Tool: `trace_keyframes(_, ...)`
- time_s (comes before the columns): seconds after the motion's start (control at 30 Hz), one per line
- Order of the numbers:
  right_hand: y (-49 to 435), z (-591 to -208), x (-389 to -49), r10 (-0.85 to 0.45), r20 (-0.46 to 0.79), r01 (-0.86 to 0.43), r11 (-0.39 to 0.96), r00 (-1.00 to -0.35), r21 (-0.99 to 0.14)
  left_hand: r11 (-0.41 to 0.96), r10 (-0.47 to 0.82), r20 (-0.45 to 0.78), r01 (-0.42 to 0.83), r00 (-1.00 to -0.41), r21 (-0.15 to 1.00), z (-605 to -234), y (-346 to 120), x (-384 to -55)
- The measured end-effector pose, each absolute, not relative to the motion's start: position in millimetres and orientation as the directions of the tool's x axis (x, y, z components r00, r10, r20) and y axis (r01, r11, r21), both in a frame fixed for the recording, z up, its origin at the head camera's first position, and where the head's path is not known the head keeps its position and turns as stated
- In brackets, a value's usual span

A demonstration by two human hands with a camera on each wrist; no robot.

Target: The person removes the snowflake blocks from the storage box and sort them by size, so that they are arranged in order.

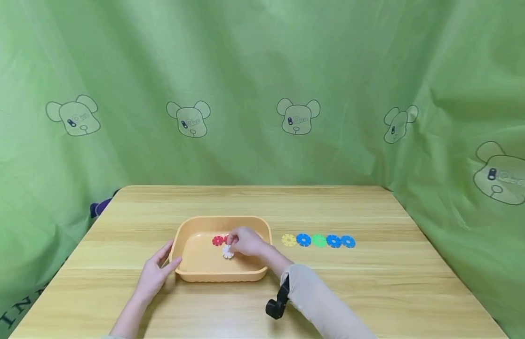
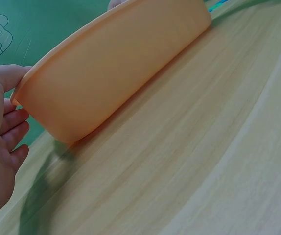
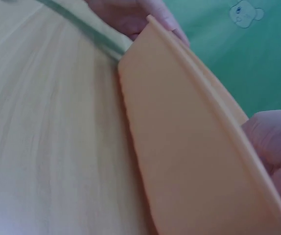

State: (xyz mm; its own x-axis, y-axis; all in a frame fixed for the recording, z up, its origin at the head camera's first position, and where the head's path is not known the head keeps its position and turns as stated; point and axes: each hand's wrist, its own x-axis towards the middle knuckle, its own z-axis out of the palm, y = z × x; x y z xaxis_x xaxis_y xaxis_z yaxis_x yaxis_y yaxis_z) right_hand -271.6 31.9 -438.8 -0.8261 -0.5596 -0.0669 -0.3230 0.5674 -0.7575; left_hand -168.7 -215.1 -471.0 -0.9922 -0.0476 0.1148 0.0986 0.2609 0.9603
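Thumb over the rim, my left grip (image 1: pixel 154 275), partly closed, holds the left end of the tray (image 1: pixel 220 277) on the surface (image 1: pixel 398 282). Inside, near the middle, lie red discs (image 1: pixel 218 241), one partly covered; nearer me, the white disc (image 1: pixel 227 253) sits in the pinch of my right grip (image 1: pixel 245 241), almost closed. Outside, to the right, runs a row of yellow, blue and green discs (image 1: pixel 318 240). Step in hand, I judge: picking up or setting down one disc; the next move calls for a light, steady pinch, clear of the red ones.
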Motion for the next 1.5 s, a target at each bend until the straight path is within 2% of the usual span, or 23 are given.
trace_keyframes(0.2, 45, -428, -273, -0.563, -0.068, -0.241, 0.456, -0.824, -0.856, 0.257, -0.049, 0.114, 0.098, -0.992, 0.961, -472, -215, -169)
trace_keyframes(0.43, 66, -413, -277, -0.513, -0.052, -0.199, 0.422, -0.857, -0.885, 0.262, -0.048, 0.114, 0.098, -0.992, 0.960, -471, -215, -169)
trace_keyframes(0.67, 94, -400, -279, -0.453, -0.066, -0.100, 0.334, -0.889, -0.937, 0.263, -0.057, 0.105, 0.087, -0.993, 0.961, -470, -215, -170)
trace_keyframes(1.1, 175, -408, -291, -0.314, -0.117, 0.046, 0.224, -0.942, -0.974, 0.260, -0.057, 0.095, 0.078, -0.994, 0.963, -470, -214, -169)
trace_keyframes(1.5, 259, -428, -279, -0.202, -0.135, 0.097, 0.186, -0.970, -0.978, 0.261, -0.054, 0.085, 0.068, -0.995, 0.963, -470, -214, -169)
